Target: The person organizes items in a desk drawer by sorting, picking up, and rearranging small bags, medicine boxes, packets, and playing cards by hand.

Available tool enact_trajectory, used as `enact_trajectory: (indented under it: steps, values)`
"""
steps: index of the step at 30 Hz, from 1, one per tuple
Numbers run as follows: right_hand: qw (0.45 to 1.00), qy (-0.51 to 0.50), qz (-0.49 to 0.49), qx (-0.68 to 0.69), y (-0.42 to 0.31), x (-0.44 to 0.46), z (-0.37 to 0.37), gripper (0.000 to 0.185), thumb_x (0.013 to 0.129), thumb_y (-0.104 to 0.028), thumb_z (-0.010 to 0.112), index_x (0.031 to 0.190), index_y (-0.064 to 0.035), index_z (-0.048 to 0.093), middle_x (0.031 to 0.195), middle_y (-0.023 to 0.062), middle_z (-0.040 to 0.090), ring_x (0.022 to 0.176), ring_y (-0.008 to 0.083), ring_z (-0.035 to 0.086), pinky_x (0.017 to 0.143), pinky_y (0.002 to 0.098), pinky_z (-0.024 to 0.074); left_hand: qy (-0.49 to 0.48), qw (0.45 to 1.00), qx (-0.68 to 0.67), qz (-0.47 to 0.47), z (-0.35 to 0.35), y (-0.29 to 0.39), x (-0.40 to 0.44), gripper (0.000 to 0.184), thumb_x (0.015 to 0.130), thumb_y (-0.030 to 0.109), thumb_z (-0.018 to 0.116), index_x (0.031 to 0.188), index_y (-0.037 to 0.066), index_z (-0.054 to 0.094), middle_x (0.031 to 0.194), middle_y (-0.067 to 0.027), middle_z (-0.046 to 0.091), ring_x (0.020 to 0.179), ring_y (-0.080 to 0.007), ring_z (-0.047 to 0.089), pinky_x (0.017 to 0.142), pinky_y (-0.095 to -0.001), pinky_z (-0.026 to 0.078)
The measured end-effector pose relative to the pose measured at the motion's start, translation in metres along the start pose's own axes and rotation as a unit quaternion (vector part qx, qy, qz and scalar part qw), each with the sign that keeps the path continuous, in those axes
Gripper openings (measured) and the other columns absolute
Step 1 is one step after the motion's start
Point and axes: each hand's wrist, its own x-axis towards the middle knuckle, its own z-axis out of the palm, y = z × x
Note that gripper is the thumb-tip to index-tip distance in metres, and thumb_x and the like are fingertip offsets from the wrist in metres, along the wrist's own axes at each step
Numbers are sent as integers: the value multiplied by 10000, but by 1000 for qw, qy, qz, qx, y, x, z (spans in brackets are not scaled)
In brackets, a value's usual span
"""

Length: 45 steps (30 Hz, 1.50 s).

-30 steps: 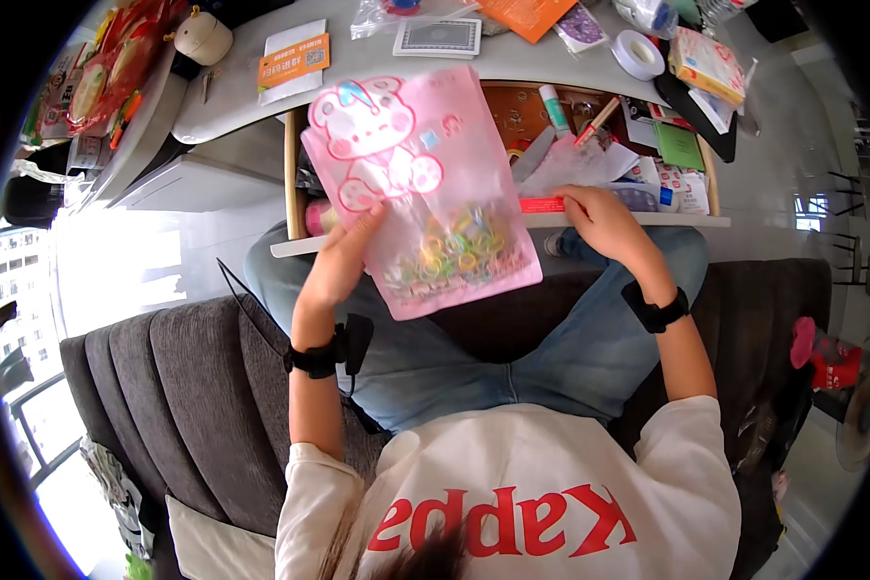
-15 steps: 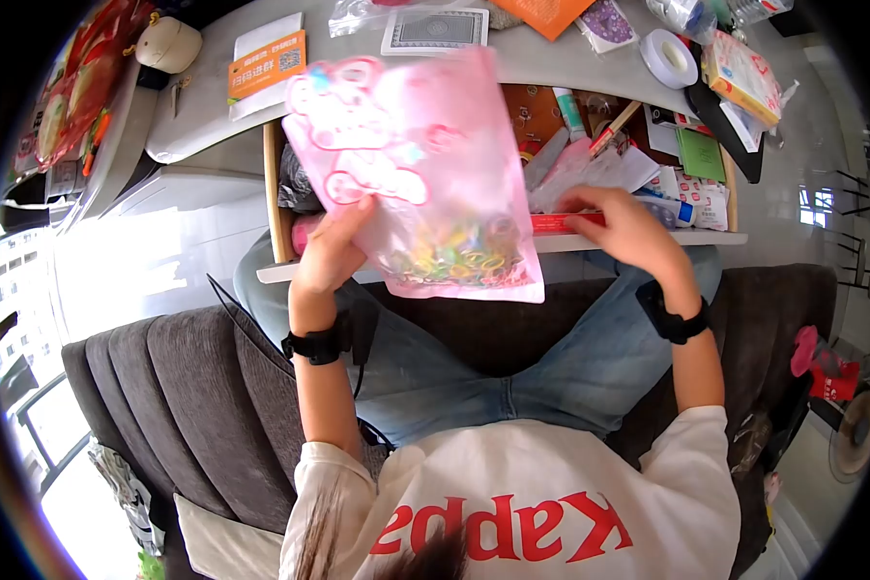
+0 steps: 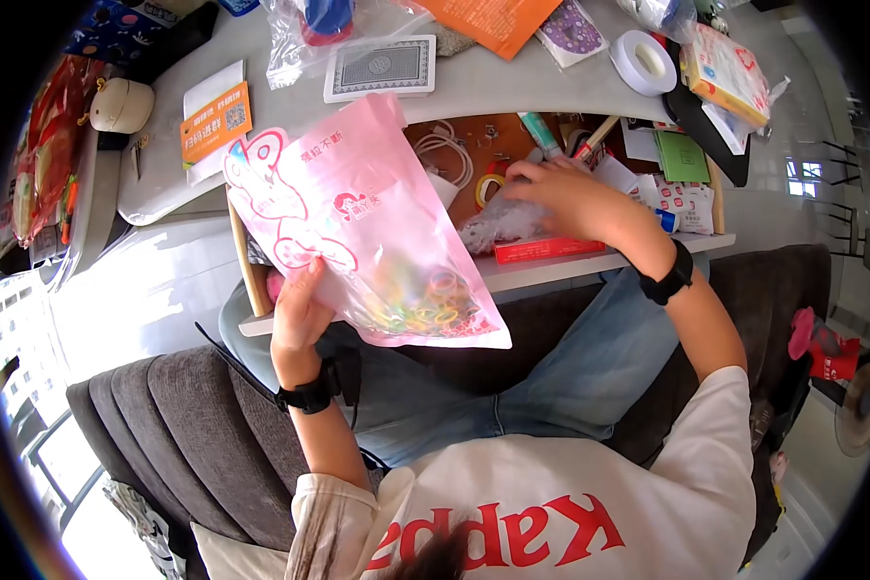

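My left hand (image 3: pixel 303 314) grips the left edge of a pink pouch (image 3: pixel 333 164). Through the pouch's see-through lower part, several small coloured rubber bands (image 3: pixel 425 302) show. The pouch is tilted and hangs over the left half of an open drawer (image 3: pixel 599 263). Inside that drawer my right hand (image 3: pixel 575 198) has its fingers curled on a crumpled clear plastic bag (image 3: pixel 507 220); the thumb is hidden. A red box (image 3: pixel 549 250) lies just below this hand, along the drawer's front.
The drawer also holds a white cable (image 3: pixel 445 145), a yellow tape roll (image 3: pixel 488 188), a green packet (image 3: pixel 683 155) and small white sachets (image 3: pixel 686 203). On the desk are a playing card deck (image 3: pixel 380 70), a white tape roll (image 3: pixel 643 63) and an orange packet (image 3: pixel 493 19).
The pink pouch has swung down and left with my left hand, uncovering the cable and tape roll. My right hand has moved from the red box up and left onto the clear plastic bag.
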Motion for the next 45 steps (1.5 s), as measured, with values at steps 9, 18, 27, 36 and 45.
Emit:
enact_trajectory:
  steps: [9, 18, 27, 36, 45]
  values:
    - [987, 102, -23, -119, -6, 9, 21, 450, 625, 44, 618, 1052, -76, 542, 1121, 95, 481, 1014, 298, 506, 877, 351, 400, -15, 999, 46, 4, -11, -1, -6, 513, 915, 226, 449, 1351, 7, 291, 1331, -143, 424, 1223, -291, 425, 1022, -435, 335]
    - [989, 143, -33, -10, 8, -22, 12, 299, 644, 28, 604, 930, -44, 550, 1035, 98, 519, 999, 288, 509, 877, 366, 396, -1, 998, 16, 58, -24, -10, -11, 556, 892, 237, 492, 1366, 47, 270, 1324, -140, 430, 1211, -300, 437, 1010, -455, 349]
    - [970, 11, 56, 238, 7, -54, -13, 248, 716, -24, 595, 964, -25, 599, 1064, 127, 580, 1021, 283, 531, 832, 393, 438, -70, 993, -11, 96, -17, -7, -9, 510, 907, 248, 456, 1313, -40, 346, 1307, -147, 452, 1204, -279, 444, 1008, -417, 345]
    - [981, 149, -66, -105, 24, 12, 20, 272, 676, -77, 649, 933, -30, 570, 956, 104, 522, 934, 281, 517, 857, 367, 406, -84, 988, -28, 123, -22, -8, -10, 552, 890, 251, 506, 1344, 11, 303, 1311, -120, 446, 1199, -280, 449, 1010, -425, 347]
    - [997, 68, 23, -17, 3, -23, 21, 347, 727, -45, 579, 1066, -25, 511, 1097, 115, 508, 978, 305, 549, 824, 394, 441, -74, 988, -45, 125, -22, -10, -13, 529, 893, 230, 484, 1346, 20, 307, 1310, -108, 442, 1204, -270, 437, 1017, -420, 334]
